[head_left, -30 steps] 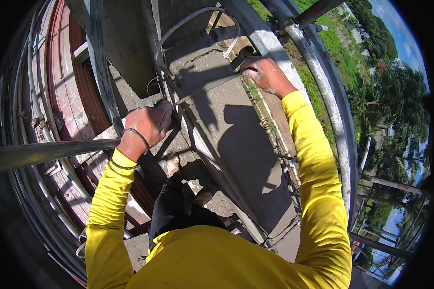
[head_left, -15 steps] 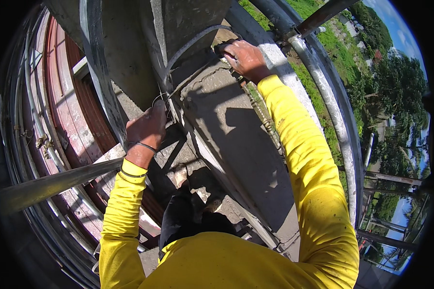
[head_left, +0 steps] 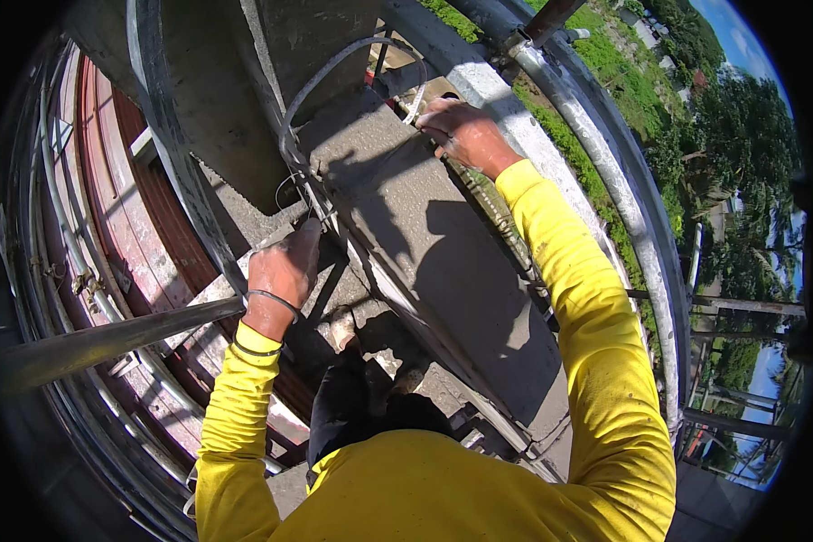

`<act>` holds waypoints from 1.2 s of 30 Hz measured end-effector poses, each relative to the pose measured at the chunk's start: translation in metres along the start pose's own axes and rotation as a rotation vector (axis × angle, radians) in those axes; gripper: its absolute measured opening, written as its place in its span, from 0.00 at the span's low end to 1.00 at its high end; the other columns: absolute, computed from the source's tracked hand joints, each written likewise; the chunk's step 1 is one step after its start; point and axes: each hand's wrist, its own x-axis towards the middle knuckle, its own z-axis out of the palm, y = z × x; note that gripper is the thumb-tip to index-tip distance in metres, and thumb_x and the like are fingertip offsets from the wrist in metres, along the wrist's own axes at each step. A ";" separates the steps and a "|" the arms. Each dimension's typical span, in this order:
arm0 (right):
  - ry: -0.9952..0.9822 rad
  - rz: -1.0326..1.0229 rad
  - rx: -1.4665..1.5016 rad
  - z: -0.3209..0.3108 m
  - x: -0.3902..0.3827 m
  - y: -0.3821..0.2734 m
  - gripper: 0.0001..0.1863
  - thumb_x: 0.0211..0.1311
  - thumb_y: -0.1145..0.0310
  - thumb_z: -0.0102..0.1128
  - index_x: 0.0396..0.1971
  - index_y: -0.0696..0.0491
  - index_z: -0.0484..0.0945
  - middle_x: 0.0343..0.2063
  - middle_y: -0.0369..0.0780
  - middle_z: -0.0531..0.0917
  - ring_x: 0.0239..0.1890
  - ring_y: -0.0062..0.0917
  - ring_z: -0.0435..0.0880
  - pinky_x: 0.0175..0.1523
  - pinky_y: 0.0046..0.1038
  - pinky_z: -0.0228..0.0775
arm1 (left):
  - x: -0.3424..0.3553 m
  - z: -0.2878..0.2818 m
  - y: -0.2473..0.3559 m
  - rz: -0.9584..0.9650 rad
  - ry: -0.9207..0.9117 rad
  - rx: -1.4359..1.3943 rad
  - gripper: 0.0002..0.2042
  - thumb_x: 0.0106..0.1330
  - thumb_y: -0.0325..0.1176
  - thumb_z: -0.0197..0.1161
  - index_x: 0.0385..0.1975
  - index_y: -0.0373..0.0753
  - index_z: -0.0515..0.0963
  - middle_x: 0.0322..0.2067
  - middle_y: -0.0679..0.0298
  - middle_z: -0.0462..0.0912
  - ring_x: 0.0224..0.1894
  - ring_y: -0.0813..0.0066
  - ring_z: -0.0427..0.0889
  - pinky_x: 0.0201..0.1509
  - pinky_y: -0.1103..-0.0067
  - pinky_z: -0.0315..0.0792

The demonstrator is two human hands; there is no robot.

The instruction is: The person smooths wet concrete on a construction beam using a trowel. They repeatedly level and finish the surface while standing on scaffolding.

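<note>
Head view: the left hand point(head_left: 285, 271) near, the right hand point(head_left: 468, 135) farther out, both with curled fingers.
The left hand is partly closed beside a long slanting bar point(head_left: 397, 294); I cannot tell whether it grips anything. Past the bar lies a grey slab point(head_left: 447, 262). At its far end the right hand bends over a greenish strip point(head_left: 492, 210), its grasp hidden, just beside a pale looped band point(head_left: 415, 106).

Yel. sleeves point(head_left: 601, 334), gry slab point(head_left: 390, 212), blk trousers point(head_left: 339, 402)
</note>
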 end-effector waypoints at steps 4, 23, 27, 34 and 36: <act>-0.089 0.114 0.000 -0.019 -0.048 -0.010 0.10 0.69 0.66 0.61 0.45 0.51 0.85 0.45 0.42 0.84 0.51 0.41 0.82 0.54 0.41 0.77 | -0.023 0.000 0.033 0.179 0.137 -0.073 0.15 0.65 0.31 0.62 0.51 0.40 0.83 0.32 0.45 0.86 0.34 0.43 0.86 0.38 0.59 0.79; 0.040 0.192 0.129 -0.104 -0.301 -0.089 0.06 0.66 0.67 0.61 0.36 0.54 0.80 0.39 0.44 0.80 0.44 0.41 0.81 0.47 0.40 0.76 | -0.170 0.073 0.185 0.351 -0.062 0.110 0.13 0.69 0.32 0.59 0.51 0.40 0.78 0.30 0.55 0.85 0.30 0.54 0.86 0.30 0.65 0.78; 0.047 0.269 0.118 -0.117 -0.353 -0.108 0.04 0.65 0.69 0.62 0.34 0.52 0.79 0.37 0.42 0.79 0.42 0.40 0.82 0.47 0.40 0.78 | -0.205 0.087 0.208 0.445 -0.070 0.060 0.17 0.66 0.32 0.61 0.54 0.37 0.77 0.29 0.57 0.83 0.29 0.56 0.85 0.28 0.67 0.78; -0.137 0.361 0.036 -0.170 -0.445 -0.155 0.06 0.63 0.69 0.63 0.38 0.50 0.84 0.41 0.37 0.82 0.48 0.34 0.82 0.51 0.35 0.78 | -0.266 0.104 0.256 0.694 -0.098 -0.132 0.21 0.64 0.26 0.64 0.57 0.34 0.74 0.28 0.56 0.82 0.28 0.54 0.84 0.26 0.64 0.76; -0.099 0.443 0.020 -0.193 -0.465 -0.174 0.07 0.63 0.68 0.64 0.39 0.51 0.85 0.42 0.39 0.83 0.48 0.36 0.83 0.52 0.36 0.78 | -0.277 0.100 0.272 0.642 -0.176 -0.203 0.20 0.63 0.26 0.65 0.56 0.34 0.74 0.29 0.54 0.83 0.29 0.52 0.85 0.27 0.63 0.76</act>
